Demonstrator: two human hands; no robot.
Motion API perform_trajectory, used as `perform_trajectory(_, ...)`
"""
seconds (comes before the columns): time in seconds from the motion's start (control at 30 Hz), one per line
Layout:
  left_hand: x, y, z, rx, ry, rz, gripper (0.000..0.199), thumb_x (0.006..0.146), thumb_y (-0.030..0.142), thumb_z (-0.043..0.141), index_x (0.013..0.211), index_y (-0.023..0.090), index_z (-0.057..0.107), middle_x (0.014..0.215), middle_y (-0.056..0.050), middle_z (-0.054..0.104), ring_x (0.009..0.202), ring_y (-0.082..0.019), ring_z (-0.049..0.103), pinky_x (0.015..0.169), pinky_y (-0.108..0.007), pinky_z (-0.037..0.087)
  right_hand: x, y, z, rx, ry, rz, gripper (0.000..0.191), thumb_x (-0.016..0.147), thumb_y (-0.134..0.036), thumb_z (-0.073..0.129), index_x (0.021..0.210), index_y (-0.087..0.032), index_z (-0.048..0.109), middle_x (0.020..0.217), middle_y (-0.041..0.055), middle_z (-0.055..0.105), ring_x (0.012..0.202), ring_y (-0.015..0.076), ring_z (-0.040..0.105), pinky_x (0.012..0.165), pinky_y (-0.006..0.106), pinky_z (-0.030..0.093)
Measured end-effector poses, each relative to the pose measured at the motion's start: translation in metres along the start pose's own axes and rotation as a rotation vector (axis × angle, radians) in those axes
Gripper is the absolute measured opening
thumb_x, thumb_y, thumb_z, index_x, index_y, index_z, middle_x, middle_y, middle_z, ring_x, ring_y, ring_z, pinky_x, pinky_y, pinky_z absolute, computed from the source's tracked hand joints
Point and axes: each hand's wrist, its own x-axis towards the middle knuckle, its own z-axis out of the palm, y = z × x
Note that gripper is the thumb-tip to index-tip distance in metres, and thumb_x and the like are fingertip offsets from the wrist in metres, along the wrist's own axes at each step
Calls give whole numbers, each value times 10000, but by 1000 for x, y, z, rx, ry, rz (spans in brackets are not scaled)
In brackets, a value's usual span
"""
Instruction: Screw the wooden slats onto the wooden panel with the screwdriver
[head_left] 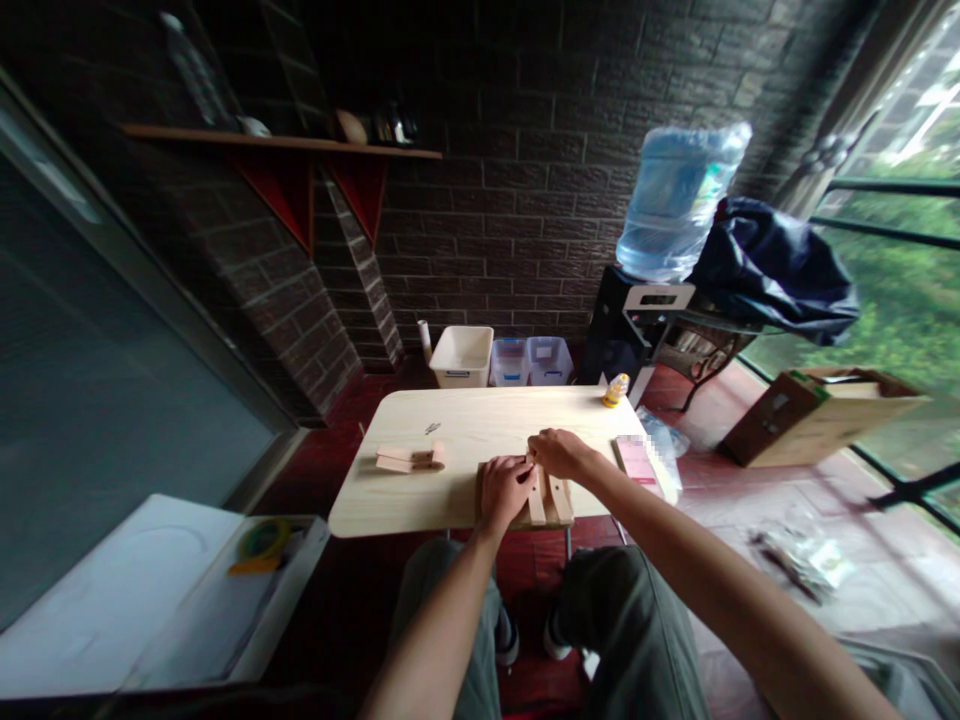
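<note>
On a pale wooden table (487,410), my left hand (507,488) is pressed on a wooden strip (535,506) with a dark hole in it, its fingers bent against the strip's left side. My right hand (558,452) is closed at the far end of the strips; whatever its fingers pinch is hidden. A second holed wooden strip (559,500) lies alongside, to the right. Both strips rest on a thicker wooden board (486,508) at the table's near edge. To the left lies a joined wooden piece (397,459). Small dark parts, perhaps screws (433,428), lie behind it.
A small yellow-capped bottle (616,391) stands at the table's back right corner, with a pink packet (637,462) nearer. Plastic bins (463,355) stand behind the table beside a water dispenser (626,325). A white case (255,600) with a tape roll sits at left.
</note>
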Motion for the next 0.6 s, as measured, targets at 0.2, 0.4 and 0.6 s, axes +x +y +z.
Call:
perform_trajectory(0.2,1,2,-2,-2,-5,0,100,899,250,749,927,306,826,1061,-24,819,1010,-231,715,965,-397,503,-2,-3,-5,18,-6,43,277,1005,-151,509,1186,-107,714,1151,237,772,1083,318,773,862,367,583)
perform_trajectory(0.4,1,3,-5,-15,-22,-17,119,898,246,745,950,314,828,1076,-22,818,1033,-236,717,982,-401,498,-3,0,-2,107,48,29,339,987,-172,547,1315,-115,610,1157,230,767,1057,304,767,819,350,565)
perform_trajectory(0.6,1,4,-6,3,-44,-34,123,911,258,726,965,312,822,1068,-21,818,1041,-236,708,982,-398,482,0,6,20,315,208,6,267,977,-133,542,1235,-160,605,1149,133,769,1051,211,735,853,275,505)
